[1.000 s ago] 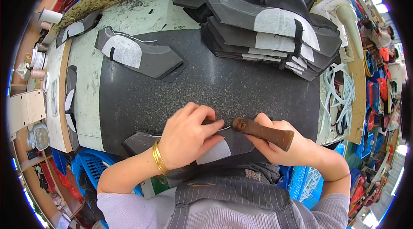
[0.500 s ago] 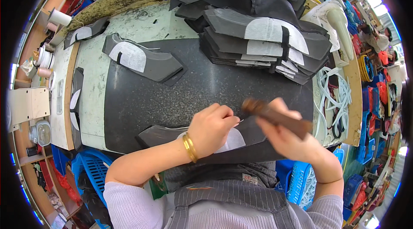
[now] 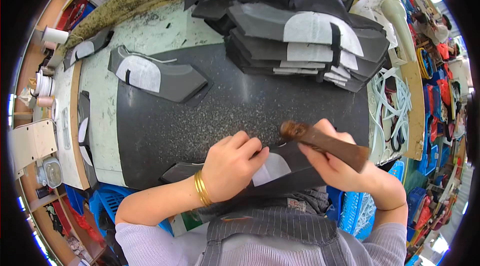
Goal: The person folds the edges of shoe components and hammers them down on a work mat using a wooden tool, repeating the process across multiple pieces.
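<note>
Relative to the frame one second ago, the black panel (image 3: pixel 298 163) has shifted rightward along the near edge of the tabletop (image 3: pixel 102 128), and the left hand (image 3: pixel 232 170) has moved rightward with it. The brown tool (image 3: pixel 331 146), held by the right hand (image 3: pixel 342 172), has moved away from the panel's upper edge, toward the far side.

Left hand: fingers bent, thumb tip close to the index finger at the panel's upper edge — whether they pinch the material cannot be told. Gold bangles (image 3: pixel 202 189) encircle the wrist. Right hand: fingers wrapped around the brown tool, its rounded end pointing left.

The black panel lies at the near edge, centre, on the black mat (image 3: pixel 195 121), partly covered by the left hand. Its white patch (image 3: pixel 272 169) shows between the hands.

A second panel (image 3: pixel 182 81) with a white patch lies near the mat's far left corner. The panel stack (image 3: pixel 265 48) occupies the far right portion of the tabletop. Pale cords (image 3: pixel 384 90) lie tangled at the right edge. Blue baskets (image 3: pixel 103 198) stand below the near edge — one at each side.
</note>
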